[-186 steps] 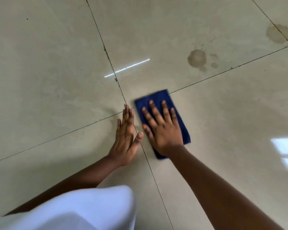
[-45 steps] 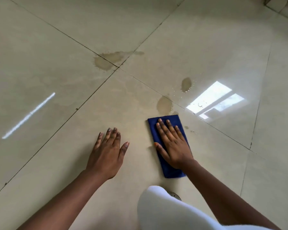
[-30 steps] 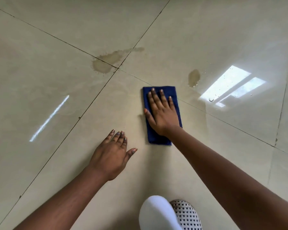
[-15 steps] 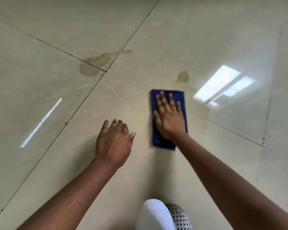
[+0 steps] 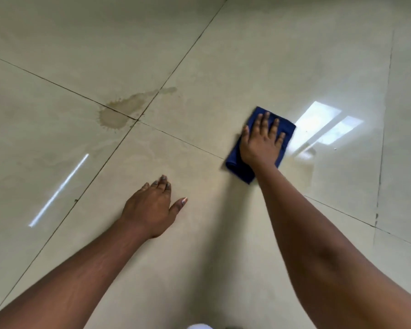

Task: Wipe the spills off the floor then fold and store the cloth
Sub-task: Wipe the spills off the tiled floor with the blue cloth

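A folded dark blue cloth (image 5: pixel 237 168) lies flat on the glossy beige tiled floor (image 5: pixel 247 55). My right hand (image 5: pixel 261 141) presses down on the cloth, palm flat and fingers spread, covering most of it. My left hand (image 5: pixel 152 207) rests palm down on the bare floor, nearer to me and to the left of the cloth, holding nothing. A brown spill (image 5: pixel 121 112) spreads across the meeting point of several tiles, well to the left of the cloth.
Dark grout lines (image 5: pixel 188 142) cross the floor. A bright window reflection (image 5: pixel 328 127) shines just right of the cloth, and a thin light streak (image 5: pixel 59 189) lies at the left. A sliver of white clothing (image 5: pixel 199 326) shows at the bottom edge.
My right hand has slid the cloth to the right and away, over the small brown spot that lay beside the window reflection. That spot no longer shows. My left hand stays planted on the floor.
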